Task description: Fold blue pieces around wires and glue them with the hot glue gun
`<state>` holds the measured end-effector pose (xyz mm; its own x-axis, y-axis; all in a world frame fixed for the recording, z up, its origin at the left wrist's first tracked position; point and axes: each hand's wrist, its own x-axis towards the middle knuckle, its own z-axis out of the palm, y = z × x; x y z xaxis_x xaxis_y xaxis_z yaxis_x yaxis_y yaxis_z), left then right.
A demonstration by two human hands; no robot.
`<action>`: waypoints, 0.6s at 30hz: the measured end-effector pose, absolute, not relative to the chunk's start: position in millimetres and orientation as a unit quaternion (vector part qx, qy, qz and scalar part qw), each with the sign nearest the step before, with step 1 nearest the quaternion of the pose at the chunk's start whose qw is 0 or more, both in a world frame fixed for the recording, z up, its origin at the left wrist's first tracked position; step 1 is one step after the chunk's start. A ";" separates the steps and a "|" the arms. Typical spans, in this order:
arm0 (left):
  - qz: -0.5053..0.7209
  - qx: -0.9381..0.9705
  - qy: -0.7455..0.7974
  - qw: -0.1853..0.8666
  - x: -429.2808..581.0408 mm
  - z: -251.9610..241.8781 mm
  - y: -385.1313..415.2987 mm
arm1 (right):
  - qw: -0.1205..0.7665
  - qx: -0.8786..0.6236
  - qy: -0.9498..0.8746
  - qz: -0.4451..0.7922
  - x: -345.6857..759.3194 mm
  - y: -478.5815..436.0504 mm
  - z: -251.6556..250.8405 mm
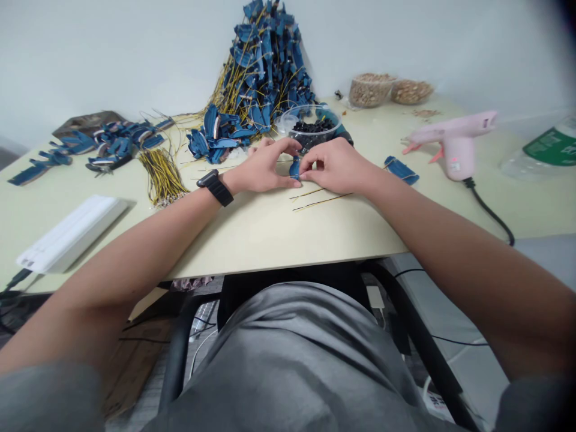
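Between my two hands, just above the table, is a small blue plastic piece (294, 168). My left hand (270, 165) grips it from the left, thumb below and fingers above. My right hand (335, 165) pinches at its right side with thumb and forefinger. Thin yellow-and-black wires (321, 203) stick out below my right hand, and more wire ends show around my left hand. Right behind the hands stands a clear round tub (333, 115) of small black parts (312, 126). Another blue piece (400, 170) lies beyond my right wrist.
A tall heap of blue pieces with yellow wires (270, 66) leans on the wall. Left are more blue pieces (117, 141), a wire bundle (162, 174) and a white power box (74, 231). Right are a pink glue gun (459, 144), a bottle (549, 150) and bags (371, 90).
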<state>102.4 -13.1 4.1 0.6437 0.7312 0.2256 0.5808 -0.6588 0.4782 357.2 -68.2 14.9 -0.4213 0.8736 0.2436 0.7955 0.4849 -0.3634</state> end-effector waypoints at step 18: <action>0.228 0.874 0.412 0.122 106.3 24.0 -43.0 | 0.270 -0.579 -0.762 0.111 333.5 -68.5 12.3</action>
